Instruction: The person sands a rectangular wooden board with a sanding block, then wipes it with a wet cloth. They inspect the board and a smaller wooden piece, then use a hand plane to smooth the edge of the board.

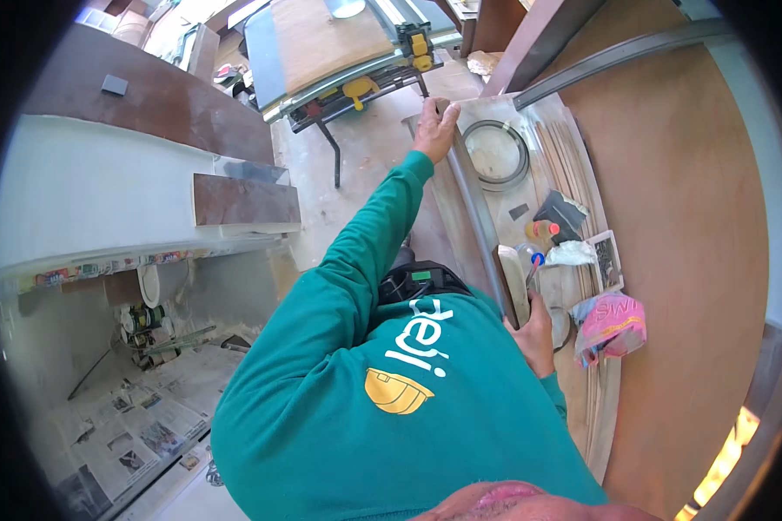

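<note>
My left arm reaches forward, and my left hand (436, 130) is closed on the far end of a long narrow grey-brown board (476, 200). The board runs back toward my body at a slant. Low on the right, my right hand (537, 337) closes around the near end of a pale elongated block (514, 282), which lies along the board's near part. Some of its fingers are hidden. A thin red stick-like thing (533, 271) shows just above that hand; I cannot tell whether the hand touches it.
A coil of grey edging strip (495, 154), a bottle with a red cap (543, 230), a pink plastic bag (610, 326) and wooden strips (558, 156) lie to the right. Ahead stands a table saw (330, 52) with yellow knobs. A white cabinet panel (104, 191) is at left.
</note>
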The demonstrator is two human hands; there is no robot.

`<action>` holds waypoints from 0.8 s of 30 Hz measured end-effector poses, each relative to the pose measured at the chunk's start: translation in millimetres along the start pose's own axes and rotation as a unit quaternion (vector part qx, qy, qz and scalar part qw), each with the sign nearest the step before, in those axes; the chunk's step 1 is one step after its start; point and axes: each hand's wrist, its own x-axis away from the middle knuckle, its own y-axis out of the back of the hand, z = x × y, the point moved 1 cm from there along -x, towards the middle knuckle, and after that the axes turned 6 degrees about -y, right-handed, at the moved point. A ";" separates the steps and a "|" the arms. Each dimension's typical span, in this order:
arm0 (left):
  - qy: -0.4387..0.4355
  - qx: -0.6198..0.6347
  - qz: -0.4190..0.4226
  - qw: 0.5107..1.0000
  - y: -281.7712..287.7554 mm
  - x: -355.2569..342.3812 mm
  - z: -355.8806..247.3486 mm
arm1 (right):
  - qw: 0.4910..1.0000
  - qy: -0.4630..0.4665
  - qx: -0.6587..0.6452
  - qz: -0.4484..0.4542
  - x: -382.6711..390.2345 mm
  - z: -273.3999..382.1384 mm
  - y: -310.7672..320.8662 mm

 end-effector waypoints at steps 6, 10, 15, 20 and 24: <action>0.007 -0.002 0.079 0.997 -3.0 -7.4 -16.3 | 1.000 -0.022 -0.009 0.010 -5.8 -6.3 11.1; 0.033 0.037 0.071 0.996 -7.6 -8.8 -9.2 | 0.997 0.068 -0.020 -0.011 -10.6 -10.9 17.0; 0.073 0.059 0.071 0.993 -0.8 -10.4 5.5 | 0.951 -0.052 -0.302 0.047 -24.0 -17.2 5.5; 0.041 0.085 0.191 0.977 -1.2 0.0 -17.4 | 0.966 0.017 -0.256 -0.004 -90.0 25.0 -2.2; 0.058 0.010 0.208 0.976 0.3 -5.2 17.1 | 0.989 0.098 -0.093 -0.062 -166.0 73.5 2.7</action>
